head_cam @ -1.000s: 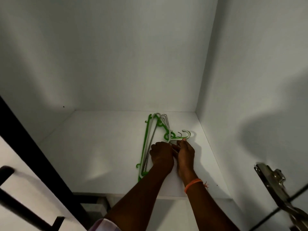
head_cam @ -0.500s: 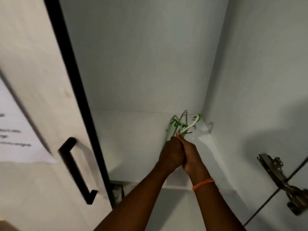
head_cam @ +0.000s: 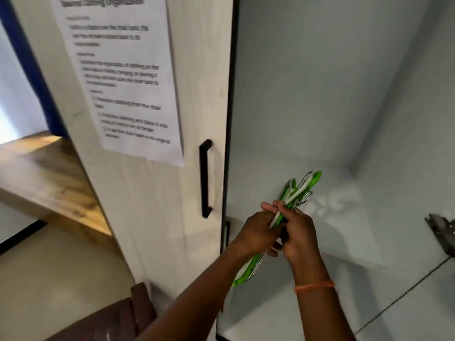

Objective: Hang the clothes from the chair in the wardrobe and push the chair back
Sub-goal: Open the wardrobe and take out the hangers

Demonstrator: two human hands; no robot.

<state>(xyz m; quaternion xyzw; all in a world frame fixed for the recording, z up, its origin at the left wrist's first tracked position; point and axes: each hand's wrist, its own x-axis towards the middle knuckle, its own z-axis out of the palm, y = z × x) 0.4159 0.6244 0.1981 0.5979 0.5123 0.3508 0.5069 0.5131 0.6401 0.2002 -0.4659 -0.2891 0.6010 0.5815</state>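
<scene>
Both hands hold a bundle of thin green and white plastic and wire hangers point(head_cam: 293, 200) in front of the open white wardrobe point(head_cam: 344, 94); the left hand point(head_cam: 256, 232) pinches it, the right hand point(head_cam: 299, 235) curls round it; the bundle looks light, stiff, easily tangled; best held near the hooks; the number of hangers is unclear; no clothes visible.

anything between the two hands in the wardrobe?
Head view: a bundle of green, white and wire hangers sits between the left hand and right hand, gripped by both.
</scene>
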